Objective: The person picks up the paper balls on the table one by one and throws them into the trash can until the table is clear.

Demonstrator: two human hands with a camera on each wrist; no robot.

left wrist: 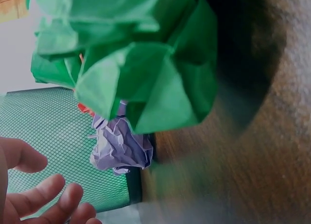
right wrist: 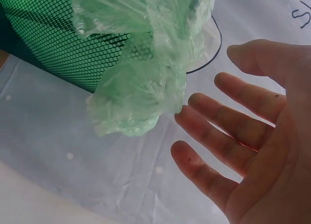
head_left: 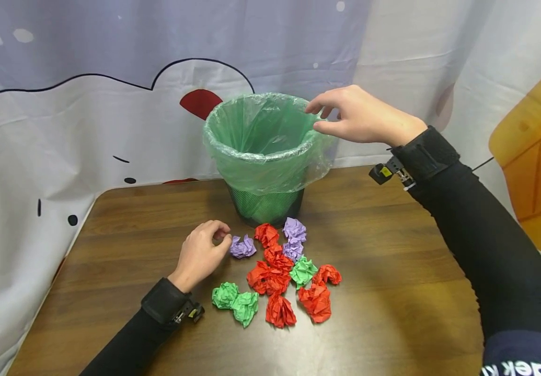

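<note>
My left hand (head_left: 202,256) is low over the table, fingers loosely curved beside a crumpled purple paper ball (head_left: 243,247). The left wrist view shows a gap between those fingers (left wrist: 56,195) and a purple ball (left wrist: 121,146), with nothing held. Up at the right rim of the mesh wastebasket (head_left: 265,206), my right hand (head_left: 361,117) hovers with spread, relaxed fingers. It is empty, and its fingertips come close to the translucent green bag (right wrist: 131,93) that lines the basket and folds over the rim.
Several red paper balls (head_left: 314,302) lie in a cluster before the basket. Two purple ones (head_left: 294,230) and a green one (head_left: 303,271) lie among them; two more green balls (head_left: 244,308) lie nearer me. A patterned curtain (head_left: 110,120) hangs behind the wooden table (head_left: 392,250).
</note>
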